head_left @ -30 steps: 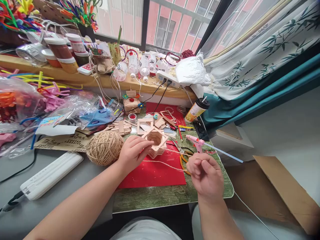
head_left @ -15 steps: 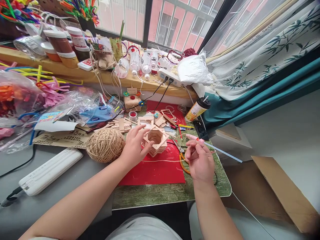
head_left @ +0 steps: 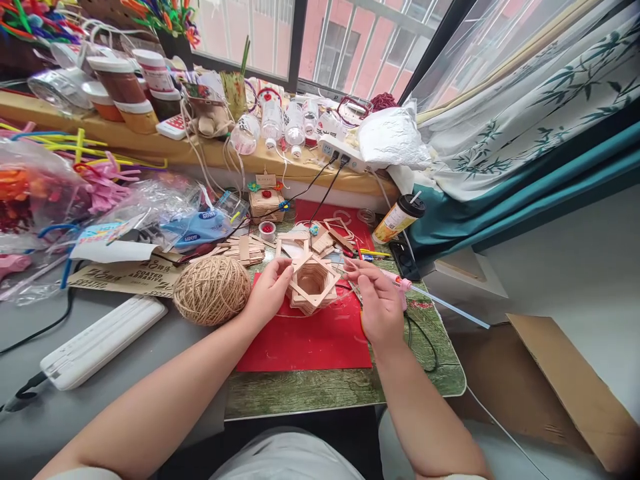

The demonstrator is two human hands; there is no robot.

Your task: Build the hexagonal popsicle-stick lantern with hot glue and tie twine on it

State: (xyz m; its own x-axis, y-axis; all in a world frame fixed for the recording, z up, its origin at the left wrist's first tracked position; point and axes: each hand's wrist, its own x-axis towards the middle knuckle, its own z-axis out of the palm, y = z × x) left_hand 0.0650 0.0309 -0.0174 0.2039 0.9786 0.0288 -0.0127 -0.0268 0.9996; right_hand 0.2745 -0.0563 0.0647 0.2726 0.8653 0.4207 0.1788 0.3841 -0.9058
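A star-shaped box of stacked craft sticks [head_left: 327, 285], hollow in the middle, stands on a red sheet [head_left: 305, 347]. At its left corner my left hand [head_left: 270, 291] has thumb and fingers closed on the edge. My right hand [head_left: 381, 303] is just right of the box, fingertips pinched on a thin string that is hard to see there. Part of the string runs along the front foot of the box. A ball of jute twine [head_left: 212, 291] lies against my left wrist. Scissors with orange handles are mostly hidden behind my right hand.
A pink glue gun with a clear glue stick [head_left: 450, 307] lies right of my right hand. Loose craft sticks [head_left: 240, 250] and a smaller stick box [head_left: 267, 203] are behind. A drink cup [head_left: 399, 219] stands back right; a white power strip [head_left: 103, 342] lies left.
My left hand has closed from spread fingers onto the box's left corner. My right hand has moved left and up towards the box, and the string has drawn in close to its base.
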